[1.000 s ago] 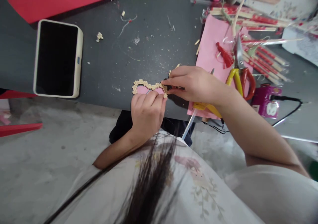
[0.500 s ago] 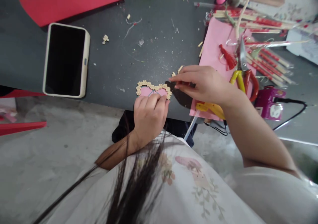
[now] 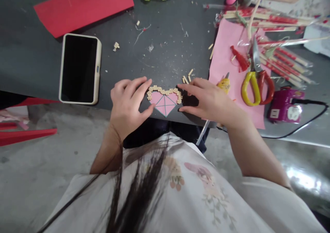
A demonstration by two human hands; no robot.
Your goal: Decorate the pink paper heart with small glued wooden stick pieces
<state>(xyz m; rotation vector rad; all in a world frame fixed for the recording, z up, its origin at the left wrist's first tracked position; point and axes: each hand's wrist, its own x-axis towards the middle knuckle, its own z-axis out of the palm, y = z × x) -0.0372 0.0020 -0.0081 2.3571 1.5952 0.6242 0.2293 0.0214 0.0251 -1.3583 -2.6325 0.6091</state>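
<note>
Grip spread: your left hand (image 3: 127, 105), nine o'clock, right hand (image 3: 210, 98), three, seemingly steadying pink heart (image 3: 165, 104); next move needs lightness.

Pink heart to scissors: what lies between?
Head view: the right hand, then a yellow tool and pink paper, between heart and scissors.

The heart (image 3: 165, 101) lies on the table (image 3: 170, 16) between phone (image 3: 79, 69), left, and scissors (image 3: 255, 62) on paper (image 3: 219, 55), right

The left hand (image 3: 129, 105) and right hand (image 3: 207, 98) flank a pink heart (image 3: 168, 101) bordered along its top by pale pieces (image 3: 155, 88).
</note>
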